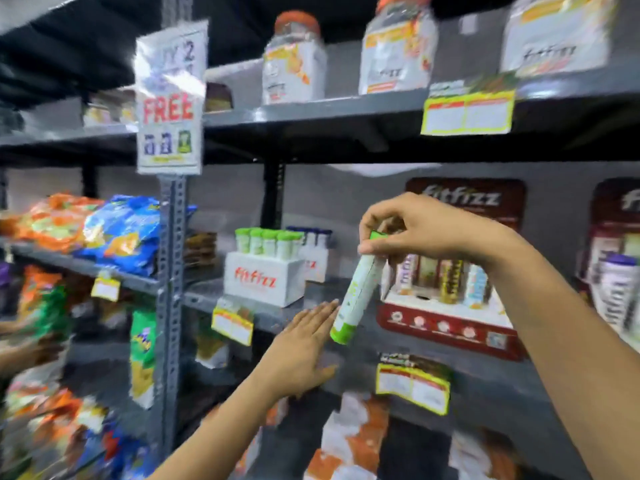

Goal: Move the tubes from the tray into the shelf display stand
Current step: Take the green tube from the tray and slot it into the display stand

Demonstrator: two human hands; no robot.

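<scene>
Grey metal shelving (pixel 311 112) fills the view, with a perforated upright post (pixel 172 271) at left. A pale wall (pixel 225 199) shows behind; the top is dark.

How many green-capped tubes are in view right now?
5 visible: four upright in the white stand on the shelf, at; one in the right hand. More may hide behind.

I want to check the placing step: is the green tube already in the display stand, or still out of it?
Still out. The right hand holds the green tube by its top end, tilted, in front of the shelf; the display stand is beside it.
</scene>
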